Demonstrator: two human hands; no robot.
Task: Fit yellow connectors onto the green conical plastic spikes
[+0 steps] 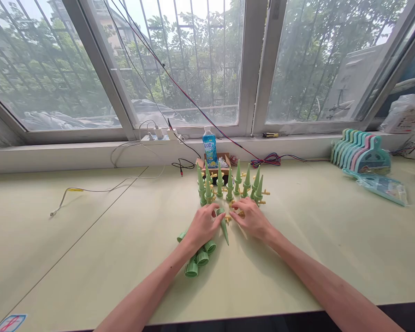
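My left hand [204, 225] is closed on a green watering spike [224, 228], whose pointed end slants down towards me. Close to its right, my right hand [251, 217] hovers low over the table with thumb and forefinger curved and slightly apart. Small yellow valves [228, 219] lie by its fingertips, some partly covered by the hand. Behind both hands, several green spikes [230, 184] stand upright with yellow valves sticking out of their sides. Beneath my left forearm lie several green threaded caps [202, 258], partly hidden by the arm.
Behind the standing spikes are a small cardboard box [224, 171] and a blue-liquid bottle [210, 148]. Cables [269, 159] run along the sill and a thin cord [90, 190] crosses the left side. Pastel fan-shaped items [361, 152] stand at the right; another [380, 184] lies flat.
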